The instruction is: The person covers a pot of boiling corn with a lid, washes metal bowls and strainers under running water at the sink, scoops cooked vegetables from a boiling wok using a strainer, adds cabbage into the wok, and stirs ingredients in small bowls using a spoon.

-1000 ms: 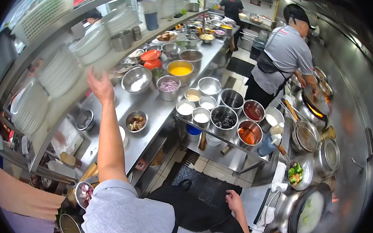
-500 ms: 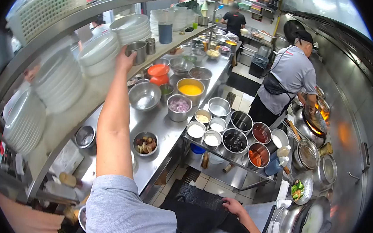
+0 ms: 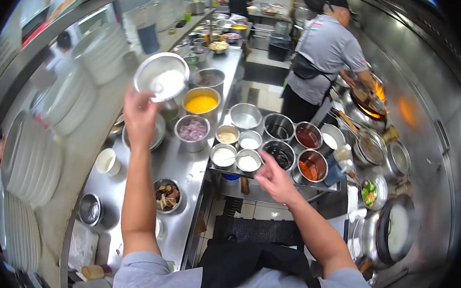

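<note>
My left hand (image 3: 141,111) grips the rim of a metal pot (image 3: 146,66), raised over the counter and tilted so its shiny inside shows; a bright white patch inside could be contents or glare. On the right, my right hand (image 3: 276,179) reaches to the seasoning pots, fingers pinched at a thin metal spoon (image 3: 236,156). The spoon lies across a small pot of white seasoning (image 3: 248,161) and its neighbour (image 3: 223,155). Close by stand a pot of dark sauce (image 3: 279,154) and a pot of orange-red sauce (image 3: 312,167).
Stacked white plates (image 3: 32,157) fill the shelf on the left. On the steel counter are chopped onions (image 3: 193,130), yellow liquid (image 3: 201,104), a bowl of mixed pieces (image 3: 167,196) and a white cup (image 3: 108,162). A co-worker (image 3: 327,60) stands at a flaming wok (image 3: 369,103).
My left hand has lifted the metal pot off the shelf and brought it over the counter. My right hand has risen from beside my apron to the seasoning pots. The view has turned.
</note>
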Motion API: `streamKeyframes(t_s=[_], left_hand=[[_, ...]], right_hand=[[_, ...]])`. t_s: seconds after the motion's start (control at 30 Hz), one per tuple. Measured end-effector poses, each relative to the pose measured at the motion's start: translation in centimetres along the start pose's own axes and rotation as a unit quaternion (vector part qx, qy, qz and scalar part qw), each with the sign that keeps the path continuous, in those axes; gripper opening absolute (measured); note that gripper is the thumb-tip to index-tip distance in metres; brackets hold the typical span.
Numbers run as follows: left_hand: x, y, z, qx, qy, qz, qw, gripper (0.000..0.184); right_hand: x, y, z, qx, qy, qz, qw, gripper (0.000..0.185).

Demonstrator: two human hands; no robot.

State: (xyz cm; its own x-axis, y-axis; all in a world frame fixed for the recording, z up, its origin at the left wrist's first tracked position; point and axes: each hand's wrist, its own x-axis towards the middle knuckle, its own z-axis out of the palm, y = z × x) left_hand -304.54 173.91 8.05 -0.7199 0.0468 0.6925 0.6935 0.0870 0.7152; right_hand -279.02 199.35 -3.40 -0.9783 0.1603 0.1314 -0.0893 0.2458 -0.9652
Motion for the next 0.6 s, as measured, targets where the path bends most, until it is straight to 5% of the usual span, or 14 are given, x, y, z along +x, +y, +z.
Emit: streamKeyframes(t_s=[0.07, 0.13, 0.4, 0.6], left_hand=[[-4.0, 1.8, 4.2, 0.092, -0.032, 0.090, 0.991, 0.021], [-8.2, 1.7, 7.9, -0.013, -0.117, -0.009, 0.993, 0.022], [-24.4, 7.7, 21.0, -0.075, -0.331, 0.050, 0.939, 0.021], [-31.4, 14.2, 27.6, -0.163, -0.432, 0.070, 0.884, 0.026]], right_hand=[[1.3, -4.6, 1.0, 0.045, 0.066, -0.067, 0.995, 0.083], [1.5, -6.4, 0.8, 0.038, 0.121, -0.075, 0.989, 0.088], [-10.3, -0.8, -7.5, -0.056, 0.359, -0.027, 0.931, 0.012], [-23.4, 0.5, -14.0, -0.169, 0.537, 0.012, 0.826, 0.012]])
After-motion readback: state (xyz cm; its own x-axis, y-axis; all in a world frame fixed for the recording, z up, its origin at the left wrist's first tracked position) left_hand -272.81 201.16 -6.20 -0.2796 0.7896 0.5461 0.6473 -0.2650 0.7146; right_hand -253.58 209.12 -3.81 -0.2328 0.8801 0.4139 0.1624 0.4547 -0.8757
